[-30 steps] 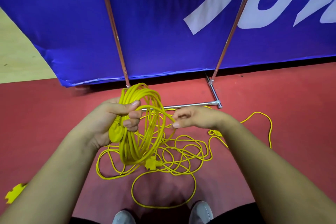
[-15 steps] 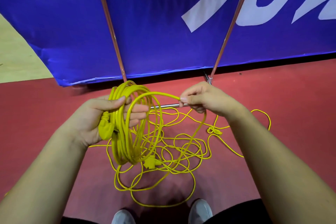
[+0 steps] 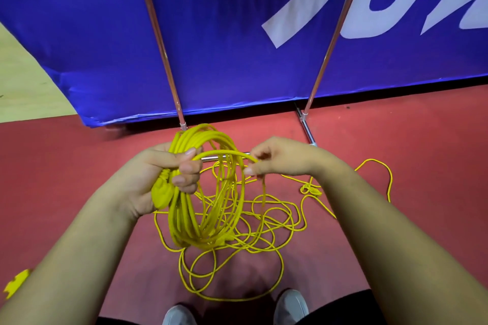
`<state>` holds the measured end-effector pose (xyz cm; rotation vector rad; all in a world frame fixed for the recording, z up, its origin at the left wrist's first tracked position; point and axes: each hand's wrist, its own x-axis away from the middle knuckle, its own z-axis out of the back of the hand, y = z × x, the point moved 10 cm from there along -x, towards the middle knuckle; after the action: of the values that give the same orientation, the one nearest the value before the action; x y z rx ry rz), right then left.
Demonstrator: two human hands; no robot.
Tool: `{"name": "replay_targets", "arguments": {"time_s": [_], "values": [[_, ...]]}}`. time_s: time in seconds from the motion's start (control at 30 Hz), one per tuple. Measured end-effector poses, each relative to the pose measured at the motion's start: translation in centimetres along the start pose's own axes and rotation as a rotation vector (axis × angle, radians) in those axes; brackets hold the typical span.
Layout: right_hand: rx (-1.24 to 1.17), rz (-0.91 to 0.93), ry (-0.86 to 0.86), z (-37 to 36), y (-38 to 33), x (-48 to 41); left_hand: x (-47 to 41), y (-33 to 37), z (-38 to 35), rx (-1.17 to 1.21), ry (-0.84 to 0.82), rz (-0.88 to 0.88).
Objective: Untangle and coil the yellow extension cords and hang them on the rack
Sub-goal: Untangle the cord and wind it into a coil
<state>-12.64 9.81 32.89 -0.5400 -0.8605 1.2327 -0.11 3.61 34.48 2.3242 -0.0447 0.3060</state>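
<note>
My left hand (image 3: 163,174) grips a coil of yellow extension cord (image 3: 208,192) with several loops hanging down, a yellow plug held against the palm. My right hand (image 3: 280,158) pinches one strand of the same cord that arches from the coil over to my fingers. The loose, tangled remainder of the cord (image 3: 266,224) lies on the red floor below, with a small knot (image 3: 311,189) and a long loop trailing to the right. The rack (image 3: 307,129) stands just behind, two slanted metal poles on a chrome base bar.
A blue banner (image 3: 237,34) with white lettering hangs behind the rack poles. My grey shoes (image 3: 290,306) show at the bottom edge. A yellow piece (image 3: 15,282) lies on the floor at the far left. Pale flooring (image 3: 23,82) begins at upper left.
My right hand lifted a strand up from the floor pile and carried it leftward toward the coil, forming a new loop. The left hand kept hold of the coil.
</note>
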Motion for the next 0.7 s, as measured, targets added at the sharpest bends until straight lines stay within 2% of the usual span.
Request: {"name": "replay_targets", "arguments": {"time_s": [0.07,0.13,0.27,0.33,0.47,0.63,0.7], "values": [[-0.046,-0.075,0.03,-0.1,3.6,0.1,0.0,0.2,0.6,-0.014,0.031,-0.014],[-0.18,-0.09,0.139,0.6,5.2,0.3,-0.1,-0.2,1.3,-0.077,0.099,0.015],[-0.258,-0.017,0.365,3.8,3.2,0.5,0.0,-1.1,3.1,-0.311,0.221,0.104],[-0.251,0.043,0.423,4.9,1.5,0.5,0.1,-1.2,5.0,-0.43,0.302,0.131],[-0.238,0.089,0.404,4.5,-0.1,0.2,0.5,-1.2,7.0,-0.311,0.357,0.124],[-0.232,0.124,0.455,4.2,-0.5,-0.1,0.1,-1.3,3.8,-0.351,0.211,0.088],[-0.188,0.12,0.495,4.4,-0.1,-0.2,0.0,-1.2,1.2,-0.252,0.104,0.064]]}}
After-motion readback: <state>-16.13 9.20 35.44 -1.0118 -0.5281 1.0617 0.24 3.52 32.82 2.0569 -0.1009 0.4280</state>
